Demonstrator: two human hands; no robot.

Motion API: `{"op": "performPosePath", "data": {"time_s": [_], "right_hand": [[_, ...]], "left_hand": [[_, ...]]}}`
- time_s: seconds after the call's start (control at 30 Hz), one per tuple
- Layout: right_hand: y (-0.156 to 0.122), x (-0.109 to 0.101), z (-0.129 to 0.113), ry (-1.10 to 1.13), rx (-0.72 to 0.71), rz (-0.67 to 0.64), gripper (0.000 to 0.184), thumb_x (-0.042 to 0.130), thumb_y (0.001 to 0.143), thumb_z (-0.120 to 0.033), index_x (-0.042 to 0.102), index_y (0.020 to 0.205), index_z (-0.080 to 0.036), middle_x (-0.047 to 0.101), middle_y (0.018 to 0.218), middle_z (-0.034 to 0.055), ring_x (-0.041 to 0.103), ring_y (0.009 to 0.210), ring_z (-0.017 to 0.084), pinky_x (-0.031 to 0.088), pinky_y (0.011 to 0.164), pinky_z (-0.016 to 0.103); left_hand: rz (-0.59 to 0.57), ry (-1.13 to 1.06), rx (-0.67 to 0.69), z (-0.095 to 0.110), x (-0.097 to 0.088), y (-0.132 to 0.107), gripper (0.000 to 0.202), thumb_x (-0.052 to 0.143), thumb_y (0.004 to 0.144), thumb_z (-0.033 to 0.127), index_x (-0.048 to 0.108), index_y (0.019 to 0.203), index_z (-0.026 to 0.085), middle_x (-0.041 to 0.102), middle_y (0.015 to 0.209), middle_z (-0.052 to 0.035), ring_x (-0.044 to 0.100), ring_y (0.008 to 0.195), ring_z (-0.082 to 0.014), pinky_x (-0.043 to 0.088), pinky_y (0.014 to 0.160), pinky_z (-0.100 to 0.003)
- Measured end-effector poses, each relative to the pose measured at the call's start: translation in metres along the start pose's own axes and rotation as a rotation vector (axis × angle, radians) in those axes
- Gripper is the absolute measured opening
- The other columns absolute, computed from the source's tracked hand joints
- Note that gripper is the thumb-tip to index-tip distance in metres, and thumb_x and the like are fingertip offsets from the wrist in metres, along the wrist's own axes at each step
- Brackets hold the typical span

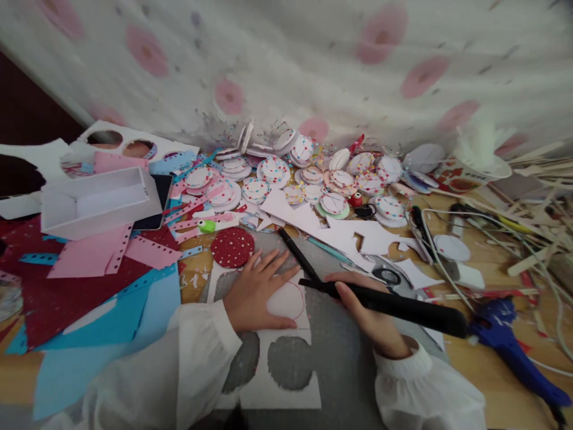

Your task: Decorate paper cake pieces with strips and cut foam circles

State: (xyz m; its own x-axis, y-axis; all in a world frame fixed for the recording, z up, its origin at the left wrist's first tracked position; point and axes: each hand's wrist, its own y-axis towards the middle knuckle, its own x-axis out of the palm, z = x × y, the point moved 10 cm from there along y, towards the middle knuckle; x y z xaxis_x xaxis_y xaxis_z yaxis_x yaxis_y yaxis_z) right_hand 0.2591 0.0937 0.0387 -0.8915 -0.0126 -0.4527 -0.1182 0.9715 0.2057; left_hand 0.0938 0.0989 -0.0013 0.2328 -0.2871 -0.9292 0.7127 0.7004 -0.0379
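Note:
My left hand (259, 289) lies flat with fingers spread on a white sheet (250, 399), which has round holes cut in it. Between its thumb and index finger, a red circle outline (290, 298) shows on the sheet. My right hand (369, 313) is closed around a long black tool (403, 307) with a thick, rounded handle. The narrow end points left, close to the drawn circle; I cannot tell whether it touches the sheet. A slim black stick (298, 254) slants away beyond that end. Past my left fingertips lies a dark red, star-patterned disc (232, 247).
Decorated round discs (273, 172) are piled along the back by a flowered curtain (286, 60). At left are a white box (98, 206) and coloured paper (94, 322). A blue glue gun (510, 340), a white cable (541, 251) and wooden sticks (548, 209) occupy the right.

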Motion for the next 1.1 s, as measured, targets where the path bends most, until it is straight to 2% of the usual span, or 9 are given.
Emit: {"op": "performPosePath", "data": {"time_s": [0.1, 0.4, 0.8, 1.1], "right_hand": [[-0.002, 0.004, -0.004, -0.078, -0.052, -0.039, 0.016, 0.057, 0.092, -0.031, 0.072, 0.092, -0.026, 0.075, 0.083, 0.001, 0.07, 0.069, 0.016, 0.056, 0.067, 0.026], [-0.002, 0.014, 0.001, -0.137, -0.077, -0.114, 0.016, 0.057, 0.092, -0.029, 0.072, 0.099, -0.029, 0.077, 0.092, -0.0007, 0.072, 0.082, 0.016, 0.057, 0.077, 0.025], [0.0, 0.02, -0.004, -0.178, -0.107, -0.185, 0.021, 0.053, 0.094, -0.033, 0.072, 0.097, -0.026, 0.076, 0.09, 0.003, 0.072, 0.08, 0.019, 0.058, 0.077, 0.03], [0.004, 0.024, 0.0, -0.16, -0.121, -0.215, 0.016, 0.057, 0.091, -0.03, 0.072, 0.095, -0.025, 0.076, 0.088, 0.0018, 0.071, 0.079, 0.017, 0.057, 0.077, 0.028]], "left_hand": [[-0.007, 0.009, 0.003, 0.0, 0.001, 0.0, 0.102, 0.053, 0.068, 0.084, 0.033, 0.15, 0.027, 0.027, 0.159, -0.0141, 0.024, 0.145, -0.0386, 0.009, 0.116, -0.061], [-0.012, 0.016, -0.002, 0.0, 0.001, 0.001, 0.103, 0.051, 0.069, 0.085, 0.032, 0.151, 0.026, 0.027, 0.158, -0.0151, 0.024, 0.145, -0.0388, 0.009, 0.116, -0.062], [0.012, 0.007, 0.011, 0.001, -0.001, -0.001, 0.104, 0.054, 0.068, 0.084, 0.034, 0.15, 0.025, 0.028, 0.158, -0.0146, 0.025, 0.144, -0.0397, 0.01, 0.116, -0.061], [0.005, 0.015, 0.003, 0.0, 0.0, 0.0, 0.103, 0.053, 0.067, 0.084, 0.034, 0.15, 0.026, 0.029, 0.158, -0.0145, 0.026, 0.144, -0.0395, 0.011, 0.115, -0.061]]}}
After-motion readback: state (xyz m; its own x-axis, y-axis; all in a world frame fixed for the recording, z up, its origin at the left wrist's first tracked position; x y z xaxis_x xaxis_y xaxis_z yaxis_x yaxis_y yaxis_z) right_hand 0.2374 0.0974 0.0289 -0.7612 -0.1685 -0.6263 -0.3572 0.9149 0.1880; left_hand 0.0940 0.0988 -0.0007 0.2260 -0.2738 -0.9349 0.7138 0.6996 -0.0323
